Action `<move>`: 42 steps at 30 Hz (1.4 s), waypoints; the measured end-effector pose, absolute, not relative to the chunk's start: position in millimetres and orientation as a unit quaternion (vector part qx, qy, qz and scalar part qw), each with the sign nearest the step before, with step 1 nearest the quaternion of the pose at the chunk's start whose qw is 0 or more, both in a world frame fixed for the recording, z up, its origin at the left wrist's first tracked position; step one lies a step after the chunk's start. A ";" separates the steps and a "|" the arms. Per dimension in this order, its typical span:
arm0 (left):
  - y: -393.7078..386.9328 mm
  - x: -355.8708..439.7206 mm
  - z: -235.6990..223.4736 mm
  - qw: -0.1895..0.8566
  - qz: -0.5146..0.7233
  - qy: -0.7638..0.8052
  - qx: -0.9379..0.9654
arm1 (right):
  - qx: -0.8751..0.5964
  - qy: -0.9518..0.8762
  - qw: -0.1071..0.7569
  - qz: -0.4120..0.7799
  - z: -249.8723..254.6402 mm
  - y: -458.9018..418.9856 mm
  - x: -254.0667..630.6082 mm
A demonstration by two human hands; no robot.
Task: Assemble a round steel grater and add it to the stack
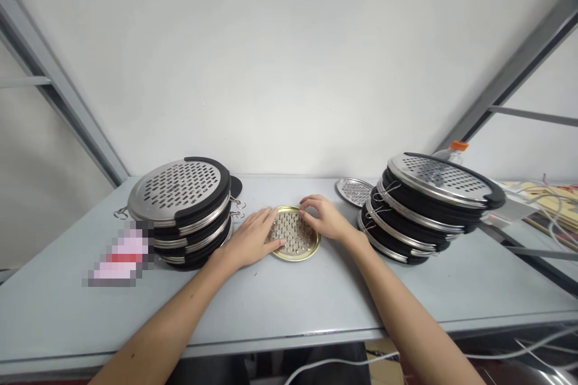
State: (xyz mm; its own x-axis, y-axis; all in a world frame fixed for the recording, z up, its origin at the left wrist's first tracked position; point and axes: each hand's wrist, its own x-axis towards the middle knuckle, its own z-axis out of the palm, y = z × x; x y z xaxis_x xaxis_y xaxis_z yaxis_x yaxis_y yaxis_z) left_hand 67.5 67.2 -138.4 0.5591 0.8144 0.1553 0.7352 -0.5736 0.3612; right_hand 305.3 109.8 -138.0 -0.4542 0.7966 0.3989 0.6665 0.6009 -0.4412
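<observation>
A round gold-rimmed metal dish [295,234] lies flat on the grey surface [289,301], holding a perforated silver disc [291,231]. The left hand [253,239] and right hand [326,216] rest on its rim, each grip spread, fingers flat, between two stacks of perforated pans [180,210].

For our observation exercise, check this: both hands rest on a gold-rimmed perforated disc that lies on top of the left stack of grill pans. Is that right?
Not quite. In the head view the left hand and right hand do rest on the gold-rimmed perforated disc, but it lies on the table between the two stacks.
</observation>
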 end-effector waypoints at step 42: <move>63.1 70.6 -138.0 0.178 0.110 0.473 0.856 | -0.441 -0.853 0.259 0.102 -140.4 108.7 301.0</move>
State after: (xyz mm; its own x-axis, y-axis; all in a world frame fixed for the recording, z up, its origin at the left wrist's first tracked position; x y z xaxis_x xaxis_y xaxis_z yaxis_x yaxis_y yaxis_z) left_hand 70.6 63.1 -138.0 0.5276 0.8492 0.0205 0.7706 -0.4886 0.4093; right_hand 301.0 108.7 -140.4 -0.4767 0.8052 0.3526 0.6997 0.5904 -0.4024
